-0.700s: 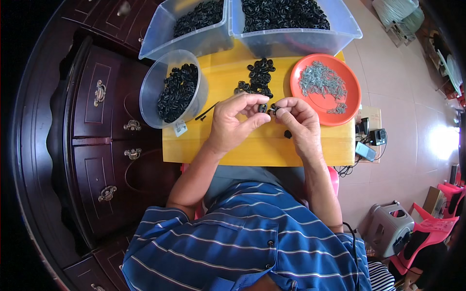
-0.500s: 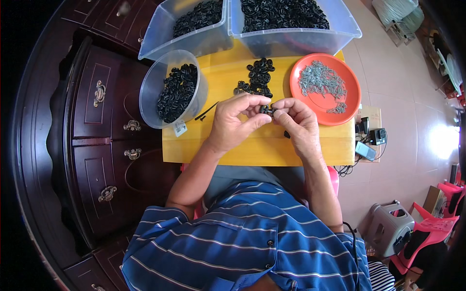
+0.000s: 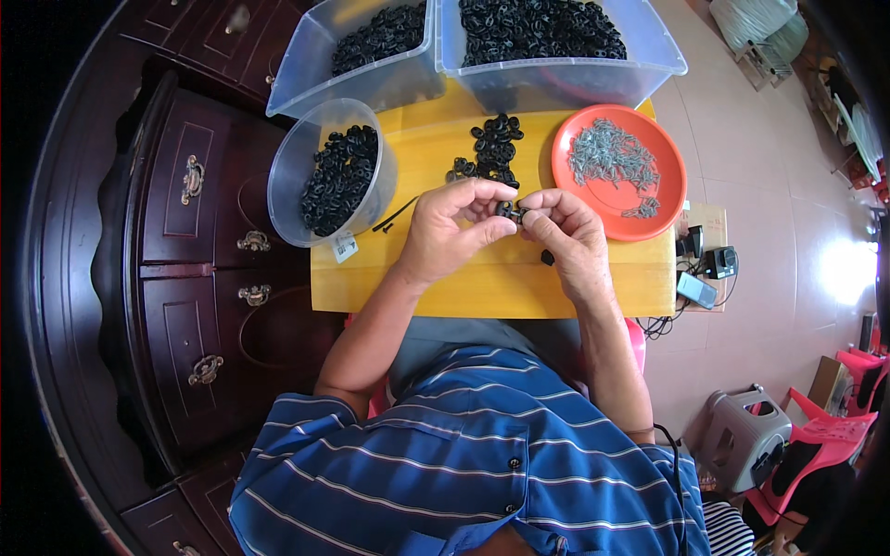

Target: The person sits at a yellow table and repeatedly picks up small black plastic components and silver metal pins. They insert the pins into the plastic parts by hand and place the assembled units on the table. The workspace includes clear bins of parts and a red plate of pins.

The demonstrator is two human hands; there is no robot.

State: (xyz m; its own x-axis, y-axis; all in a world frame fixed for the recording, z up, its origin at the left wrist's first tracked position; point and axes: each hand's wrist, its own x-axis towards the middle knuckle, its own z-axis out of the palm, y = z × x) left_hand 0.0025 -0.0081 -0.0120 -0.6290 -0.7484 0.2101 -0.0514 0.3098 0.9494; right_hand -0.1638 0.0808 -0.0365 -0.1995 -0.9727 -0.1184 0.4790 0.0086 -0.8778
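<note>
Left hand point(image 3: 450, 232) and right hand point(image 3: 567, 232) raised together, fingertips pinched (nearly touching), forearms angled inward

A home room used as a small piecework station. A yellow tabletop point(image 3: 491, 278) stands just beside a dark carved wooden cabinet point(image 3: 199, 278) with brass drawer pulls, household furniture rather than shop fittings. On the tabletop sit clear plastic bins point(image 3: 556, 79) and a round tub point(image 3: 320, 181) of small black parts, and an orange plate point(image 3: 619, 171) of grey metal pieces. Beyond the tabletop, on the side away from the cabinet, lie a pale tiled floor point(image 3: 788, 278), a grey plastic stool point(image 3: 742, 435) and red plastic chairs point(image 3: 834, 435).
</note>
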